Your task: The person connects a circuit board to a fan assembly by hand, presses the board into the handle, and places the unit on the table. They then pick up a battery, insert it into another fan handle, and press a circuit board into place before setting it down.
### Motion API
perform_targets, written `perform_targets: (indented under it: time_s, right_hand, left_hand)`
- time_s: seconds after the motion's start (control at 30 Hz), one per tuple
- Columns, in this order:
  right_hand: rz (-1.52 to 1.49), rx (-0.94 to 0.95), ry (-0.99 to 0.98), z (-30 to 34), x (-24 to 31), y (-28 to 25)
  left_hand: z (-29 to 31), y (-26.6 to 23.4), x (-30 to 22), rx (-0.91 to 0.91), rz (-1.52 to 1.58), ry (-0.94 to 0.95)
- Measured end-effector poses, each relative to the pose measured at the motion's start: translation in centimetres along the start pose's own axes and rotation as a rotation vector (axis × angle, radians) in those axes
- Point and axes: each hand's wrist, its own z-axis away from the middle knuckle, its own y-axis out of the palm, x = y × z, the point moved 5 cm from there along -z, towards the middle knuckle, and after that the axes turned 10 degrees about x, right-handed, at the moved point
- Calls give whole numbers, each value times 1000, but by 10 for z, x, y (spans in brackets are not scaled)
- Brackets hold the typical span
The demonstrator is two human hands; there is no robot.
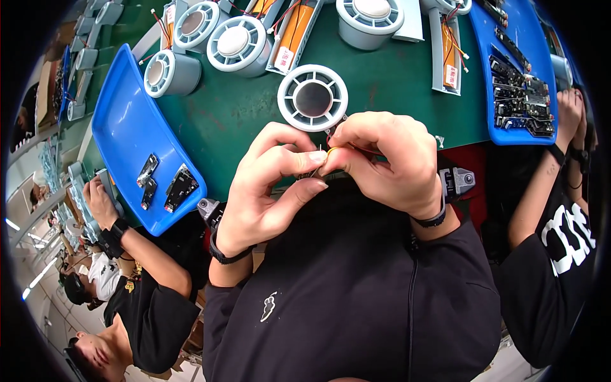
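My left hand is closed, thumb and index finger pinching a small dark piece that is mostly hidden behind the fingertips. Against it, my right hand pinches thin red and yellow wires. The fingertips of both hands nearly meet, so the spot where wires and piece come together is covered. Just beyond them on the green table lies a pale blue-grey round housing with a slotted ring and a dark disc in its middle.
On the left a blue tray holds several small circuit boards; another blue tray at right holds a pile of boards. Similar round housings and open handles with wires line the far side. Co-workers' arms flank me.
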Motion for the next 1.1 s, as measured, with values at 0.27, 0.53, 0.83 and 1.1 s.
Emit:
perform_targets:
  time_s: [0.27, 0.53, 0.83, 1.1]
  right_hand:
    - [-350, 8, 164, 3, 3, -6]
    - [-855, -73, 427, 7, -13, 0]
    - [66, 59, -86, -22, 15, 3]
    - [46, 88, -131, -16, 12, 8]
  left_hand:
    - [6, 11, -1, -153, 45, -18]
    - [15, -16, -4, -512, -297, -71]
    - [-1, -13, -17, -450, -483, 153]
    - [3, -11, -8, -471, -263, 152]
